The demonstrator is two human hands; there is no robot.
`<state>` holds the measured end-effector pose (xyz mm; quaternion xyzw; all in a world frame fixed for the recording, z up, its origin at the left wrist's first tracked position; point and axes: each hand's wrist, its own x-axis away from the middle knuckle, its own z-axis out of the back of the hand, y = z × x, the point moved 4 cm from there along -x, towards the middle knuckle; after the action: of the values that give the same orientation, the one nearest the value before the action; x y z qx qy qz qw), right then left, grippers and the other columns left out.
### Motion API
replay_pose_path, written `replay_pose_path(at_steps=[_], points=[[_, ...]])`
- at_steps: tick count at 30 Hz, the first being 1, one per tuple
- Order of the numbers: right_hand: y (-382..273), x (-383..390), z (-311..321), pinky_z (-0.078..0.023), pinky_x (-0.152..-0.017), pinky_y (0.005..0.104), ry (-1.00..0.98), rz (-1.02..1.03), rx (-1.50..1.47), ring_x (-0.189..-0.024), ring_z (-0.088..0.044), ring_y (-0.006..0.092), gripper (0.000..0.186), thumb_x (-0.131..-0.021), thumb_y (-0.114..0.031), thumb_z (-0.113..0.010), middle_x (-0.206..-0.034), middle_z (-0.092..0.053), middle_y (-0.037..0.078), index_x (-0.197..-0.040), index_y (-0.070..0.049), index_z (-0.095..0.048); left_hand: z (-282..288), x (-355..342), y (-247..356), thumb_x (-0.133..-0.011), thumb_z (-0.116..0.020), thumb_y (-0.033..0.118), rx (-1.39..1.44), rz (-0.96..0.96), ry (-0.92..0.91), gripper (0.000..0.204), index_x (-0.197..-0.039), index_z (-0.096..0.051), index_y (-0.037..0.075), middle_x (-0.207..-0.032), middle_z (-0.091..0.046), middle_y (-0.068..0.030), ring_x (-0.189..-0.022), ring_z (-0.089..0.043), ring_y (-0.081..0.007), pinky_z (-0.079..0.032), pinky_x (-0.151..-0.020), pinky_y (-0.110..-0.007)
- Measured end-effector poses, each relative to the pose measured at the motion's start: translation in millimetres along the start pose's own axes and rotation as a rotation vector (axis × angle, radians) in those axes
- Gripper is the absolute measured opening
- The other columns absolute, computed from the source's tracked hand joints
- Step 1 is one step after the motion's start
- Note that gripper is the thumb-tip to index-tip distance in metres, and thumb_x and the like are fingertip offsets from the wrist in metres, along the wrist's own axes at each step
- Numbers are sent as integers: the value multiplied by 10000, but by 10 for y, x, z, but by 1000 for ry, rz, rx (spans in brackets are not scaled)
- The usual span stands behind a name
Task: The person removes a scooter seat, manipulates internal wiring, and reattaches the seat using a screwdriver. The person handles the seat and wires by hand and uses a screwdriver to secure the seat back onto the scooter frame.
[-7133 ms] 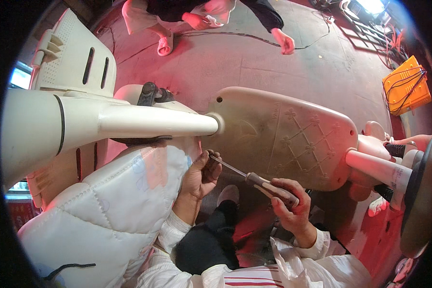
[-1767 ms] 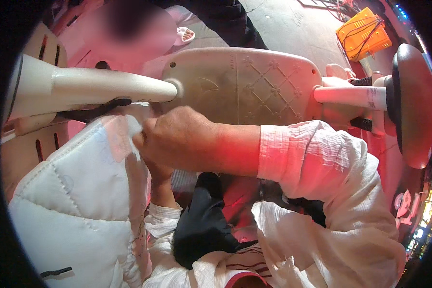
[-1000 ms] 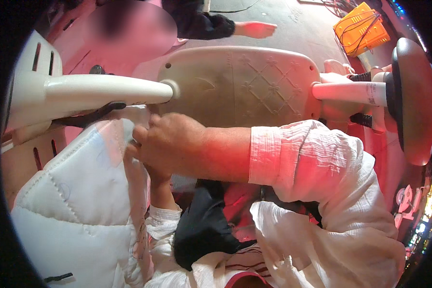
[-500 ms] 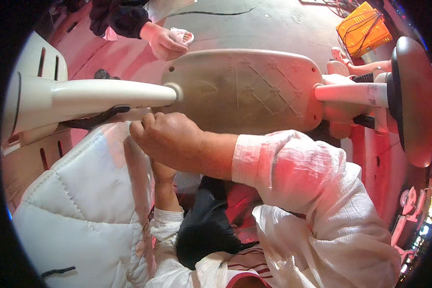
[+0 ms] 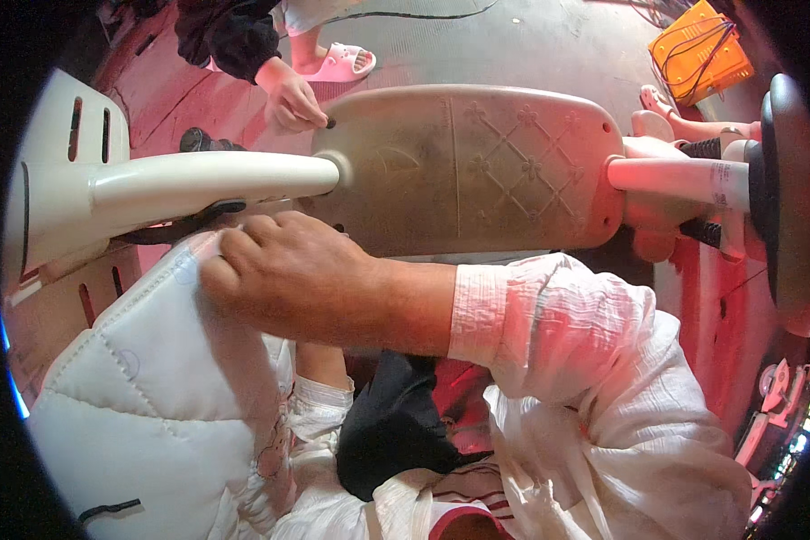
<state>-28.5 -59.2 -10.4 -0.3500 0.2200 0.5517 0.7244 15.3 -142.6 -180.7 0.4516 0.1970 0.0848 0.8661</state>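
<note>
My right hand, knuckles up and fingers curled down, is closed at the upper edge of a white quilted padded cover. What its fingers grip is hidden beneath them. My left forearm rises beside the cover and passes under the right arm; the left hand itself is hidden. Just beyond my right hand lies a brown-grey footboard with an embossed lattice, joined to a white column on the left. Another person's hand pinches a small dark piece near the board's far left corner.
At the right a white post carries a dark seat-like pad. An orange box with dark cables sits on the floor at the far right. A foot in a pink sandal is beyond the board.
My right hand has moved a little left and nearer, over the cover. The other person's hand has shifted slightly, and a small dark piece now shows in its fingers.
</note>
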Motion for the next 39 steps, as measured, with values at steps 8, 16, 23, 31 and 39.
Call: replay_pose_path(at_steps=[8, 16, 23, 31, 39], points=[[677, 877, 931, -499, -596, 292, 201, -707, -406, -696, -619, 182, 256, -817, -123, -682, -794, -586, 91, -987, -50, -505, -298, 97, -17, -869, -436, -52, 1491, 909, -81, 238, -1083, -541, -63, -1062, -591, -205, -966, -624, -255, -557, -860, -291], [1267, 1689, 1209, -455, -604, 224, 619, -1190, -896, -716, -554, 92, 209, -953, -213, -540, -904, -610, 53, -1066, -39, -513, -356, -59, 208, -923, -466, 39, 1296, 859, -47, 177, -1070, -549, -17, -971, -622, -133, -799, -641, -182, -576, -673, -280], [1521, 709, 1151, -488, -738, 247, 430, -710, -615, -829, -622, 139, 199, -904, -70, -584, -906, -622, 72, -1044, 4, -463, -379, -199, 257, -918, -416, 54, 1039, 667, 6, 197, -1054, -552, 14, -816, -555, -47, -628, -504, -105, -459, -539, -243], [1818, 117, 762, -511, -681, 259, 158, -489, -406, -800, -656, 142, 243, -867, -41, -623, -859, -655, 108, -1044, -2, -462, -487, -546, 363, -853, -426, 23, 173, -64, -57, 244, -1043, -572, 66, -757, -510, -67, -630, -519, -175, -456, -598, -284], [1928, -199, 461, -516, -679, 265, 51, -480, -504, -804, -667, 146, 215, -852, -16, -615, -823, -660, 119, -1010, -5, -470, -625, -715, 360, -707, -560, -20, 10, -319, -107, 331, -1024, -572, 74, -784, -557, -104, -682, -580, -289, -505, -613, -395]])
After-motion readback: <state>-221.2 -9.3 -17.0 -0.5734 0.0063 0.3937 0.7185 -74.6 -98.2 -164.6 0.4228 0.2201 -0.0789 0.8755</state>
